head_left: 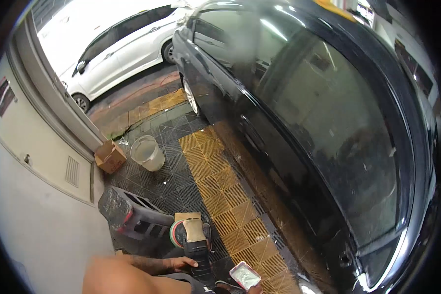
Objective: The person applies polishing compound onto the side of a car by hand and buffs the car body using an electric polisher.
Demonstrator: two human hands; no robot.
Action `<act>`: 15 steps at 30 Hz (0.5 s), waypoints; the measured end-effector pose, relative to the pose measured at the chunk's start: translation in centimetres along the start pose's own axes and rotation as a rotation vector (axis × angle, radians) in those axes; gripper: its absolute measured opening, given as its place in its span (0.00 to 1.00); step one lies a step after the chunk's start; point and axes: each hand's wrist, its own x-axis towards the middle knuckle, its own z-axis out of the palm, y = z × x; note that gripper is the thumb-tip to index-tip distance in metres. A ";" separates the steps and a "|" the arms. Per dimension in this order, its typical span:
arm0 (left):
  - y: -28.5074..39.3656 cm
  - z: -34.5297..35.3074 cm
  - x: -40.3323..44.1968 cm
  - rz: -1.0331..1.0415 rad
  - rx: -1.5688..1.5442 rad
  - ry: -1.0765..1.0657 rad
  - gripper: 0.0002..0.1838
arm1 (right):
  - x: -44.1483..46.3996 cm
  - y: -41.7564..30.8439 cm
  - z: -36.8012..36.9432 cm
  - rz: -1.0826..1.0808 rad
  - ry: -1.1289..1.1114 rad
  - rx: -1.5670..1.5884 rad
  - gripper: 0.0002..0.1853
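Note:
My left hand (183, 263) is closed around the black grip of a polisher (197, 247). The polisher's head has a tan patch on top, and a round pad (178, 233) edged in red and green shows at its left side. At the bottom edge, my right hand (255, 289) holds a small tub (245, 276) of white paste by its rim; most of that hand is out of view. A dark car (279, 161) with a dusty-looking side window stands close on the right.
A grey step stool (134, 213) stands left of the polisher. Beyond it are a translucent bucket (149, 156) and a cardboard box (110, 158) beside the wall. Black and yellow grid tiles (215, 171) cover the floor. Outside, a white car (120, 54) is parked.

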 end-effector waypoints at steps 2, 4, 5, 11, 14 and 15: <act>4.1 1.2 -2.7 0.092 0.039 0.032 0.32 | 1.3 -6.0 1.3 -0.023 -0.056 0.006 0.19; 10.0 4.5 -5.9 0.252 0.012 0.031 0.32 | 4.0 -12.1 3.3 -0.075 -0.107 0.004 0.19; 13.3 6.2 -7.6 0.310 0.014 0.025 0.32 | 5.4 -16.6 5.0 -0.095 -0.140 -0.086 0.20; 25.9 7.3 -14.1 0.815 0.106 -0.173 0.37 | 15.0 -37.4 15.7 -0.288 -0.122 -0.552 0.15; 30.7 6.6 -16.4 0.961 0.229 -0.108 0.41 | 18.0 -47.4 21.9 -0.313 -0.165 -0.545 0.14; 32.4 7.0 -17.5 0.990 0.270 -0.052 0.43 | 18.6 -50.0 23.8 -0.358 -0.157 -0.515 0.15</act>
